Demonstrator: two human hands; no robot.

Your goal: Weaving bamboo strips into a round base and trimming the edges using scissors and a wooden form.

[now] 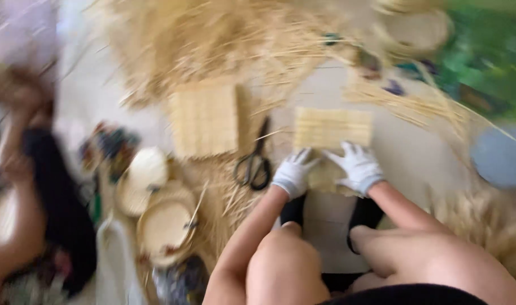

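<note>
Weaving looks partly done: left hand [293, 173] and right hand [358, 166], gloved, press open-fingered on the near edge of a small straw mat [332, 129], grip closed on nothing, loose straw [213, 39] beyond it unused.

White gloves cover the left hand [294, 172] and right hand [357, 166]. The woven straw mat [332, 128] is pale yellow with fine stripes; the scissors [257, 161] are black; the far-right cloth [489, 56] is green.

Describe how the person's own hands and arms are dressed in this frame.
Both the left hand and the right hand wear white fabric gloves that end at the wrist. Above the gloves the forearms are bare, with no sleeves in view. The frame is motion-blurred, so no markings, seams or texture on the gloves can be made out.
</note>
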